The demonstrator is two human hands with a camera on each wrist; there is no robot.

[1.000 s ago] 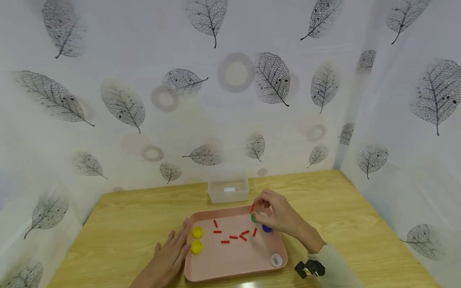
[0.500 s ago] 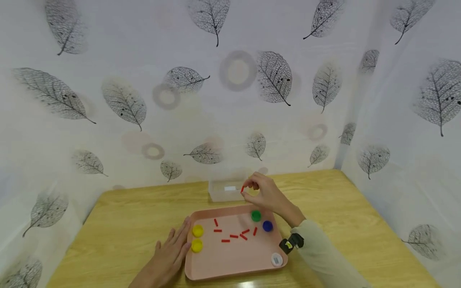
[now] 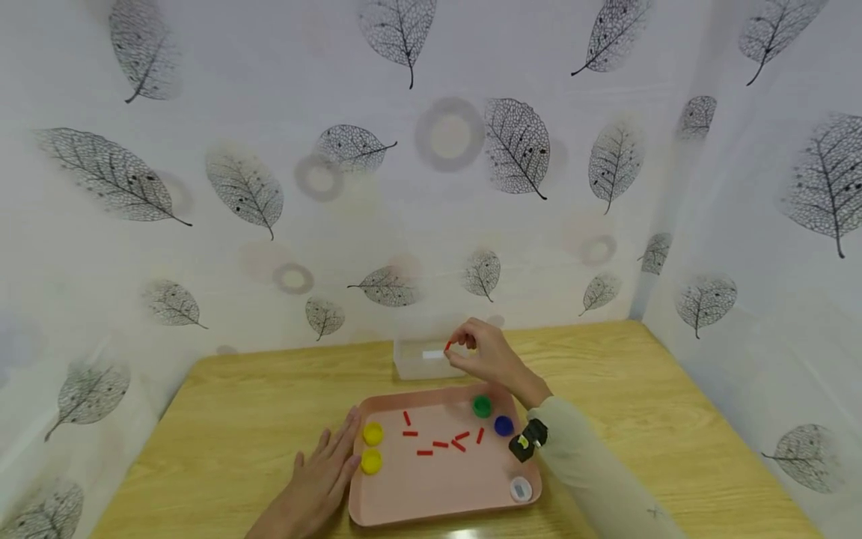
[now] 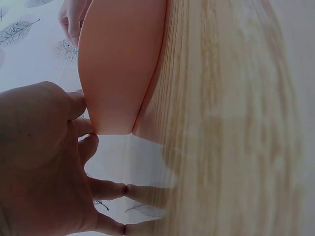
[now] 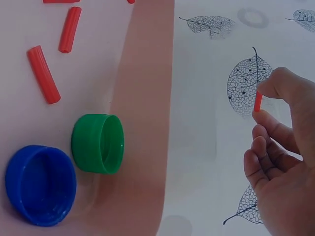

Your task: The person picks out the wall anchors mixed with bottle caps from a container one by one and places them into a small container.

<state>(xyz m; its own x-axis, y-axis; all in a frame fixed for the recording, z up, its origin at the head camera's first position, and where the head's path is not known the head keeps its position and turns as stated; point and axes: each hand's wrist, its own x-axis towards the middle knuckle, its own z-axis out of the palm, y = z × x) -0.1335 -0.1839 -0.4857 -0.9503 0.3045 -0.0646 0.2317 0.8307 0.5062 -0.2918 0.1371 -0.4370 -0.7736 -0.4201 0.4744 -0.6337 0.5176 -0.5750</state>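
Note:
My right hand [image 3: 488, 355] pinches a short red stick [image 5: 258, 102] between thumb and fingertip, held up over the front right of a clear plastic box [image 3: 417, 368]. In the head view, my left hand [image 3: 315, 479] lies with fingers extended against the left edge of a pink tray [image 3: 438, 494]; the left wrist view shows its fingers touching the tray's outer side. Several more red sticks [image 3: 441, 445] are scattered on the tray. Also on it are a green bottle cap [image 5: 97, 143] and a blue bottle cap [image 5: 41, 186], toward the back right corner.
Two yellow caps, a farther one [image 3: 373, 433] and a nearer one [image 3: 371, 462], sit along the tray's left side. A white round piece [image 3: 521, 489] is in its front right corner. The wooden table [image 3: 222, 427] meets a leaf-patterned curtain [image 3: 431, 224] behind the box.
My right hand has carried the red stick from above the green cap, back and to the left, to the clear box. My left hand stays at the tray's edge.

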